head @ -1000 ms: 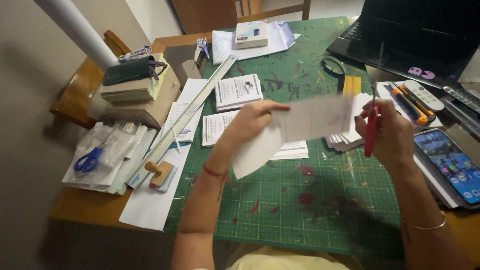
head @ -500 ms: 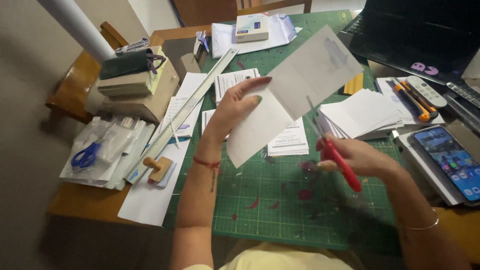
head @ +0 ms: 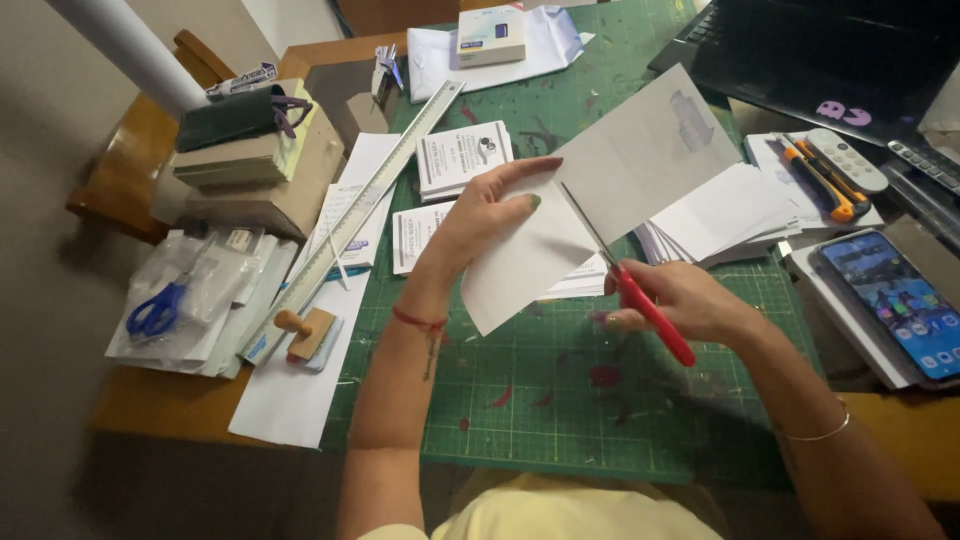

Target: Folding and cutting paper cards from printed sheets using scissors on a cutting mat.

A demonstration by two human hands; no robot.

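1. A green cutting mat (head: pixel 560 400) covered the middle of the tabletop, speckled with red paint marks.
2. Along the mat's left edge lay a long metal ruler (head: pixel 350 225), with a small wooden-handled stamp (head: pixel 305 333) near its lower end on a white sheet.
3. At the left edge of the tabletop lay blue scissors (head: pixel 155 310) among clear plastic bags, behind them a stack of boxes (head: pixel 255 165).
4. Toward the right edge lay a smartphone (head: pixel 895 300) with its screen lit, an orange utility knife (head: pixel 825 180) and a dark laptop (head: pixel 830 60) at the far right corner.
5. A pile of cut white slips (head: pixel 725 215) lay on the mat just behind the right hand (head: pixel 690 300).
6. The sheet of paper (head: pixel 590 200) was held above the mat's middle, tilted, white and partly slit.
7. The left hand (head: pixel 480 220) pinched the sheet's left side, fingers closed on it.
8. The right hand's fingers were wrapped around the red-handled scissors (head: pixel 640 295), whose blades sat inside the cut.
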